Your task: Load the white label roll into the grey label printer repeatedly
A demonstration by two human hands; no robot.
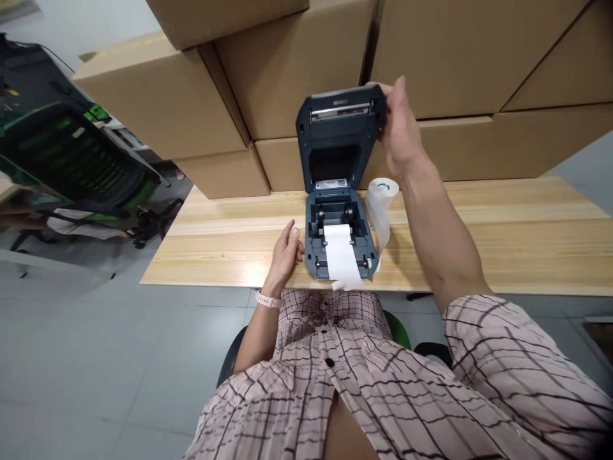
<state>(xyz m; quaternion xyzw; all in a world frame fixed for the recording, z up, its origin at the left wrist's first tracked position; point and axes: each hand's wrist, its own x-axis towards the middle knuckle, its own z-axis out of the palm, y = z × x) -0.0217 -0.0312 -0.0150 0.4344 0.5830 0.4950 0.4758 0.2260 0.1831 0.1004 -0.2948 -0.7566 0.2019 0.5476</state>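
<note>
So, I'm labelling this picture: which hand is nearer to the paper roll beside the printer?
Right. The right hand grips the raised lid, above the paper roll; the left hand is across the printer from it.

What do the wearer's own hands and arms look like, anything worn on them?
Bare, ungloved hands. The left hand has a pale pink band on its wrist; the right hand shows none. Pale pink sleeves with dark checks.

Pale wood-grain rectangular desk [220, 246]: dark grey plastic label printer [313, 220], lid raised, at the near edge, white paper strip inside. White paper roll [385, 189] just beside it. Brown cardboard boxes [230, 172] stacked along the far edge.
</note>
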